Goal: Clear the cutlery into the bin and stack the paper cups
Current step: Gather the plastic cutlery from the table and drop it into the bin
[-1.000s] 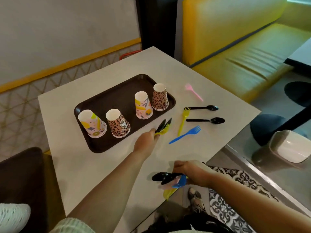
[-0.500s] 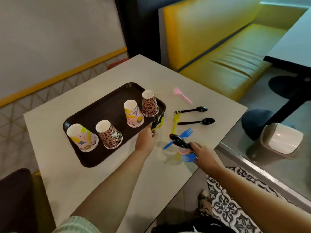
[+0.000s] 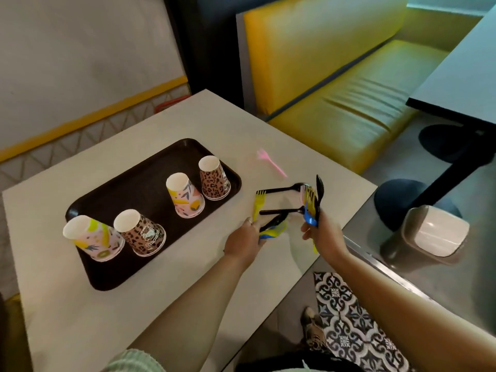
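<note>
Both hands clutch bundles of plastic cutlery: left hand [image 3: 243, 241] beside the tray [image 3: 139, 183], right hand [image 3: 323, 234] at its three o'clock.

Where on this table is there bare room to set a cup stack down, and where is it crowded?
Bare: the near table strip between the tray and the front edge, and the far corner beyond the pink fork. Crowded: right of the tray, where both hands and loose cutlery sit.

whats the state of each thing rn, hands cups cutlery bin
left hand: shut on cutlery
right hand: shut on cutlery bunch
cups: four, upside down, unstacked on tray
pink fork: loose on table
bin: lid shut, on floor
</note>
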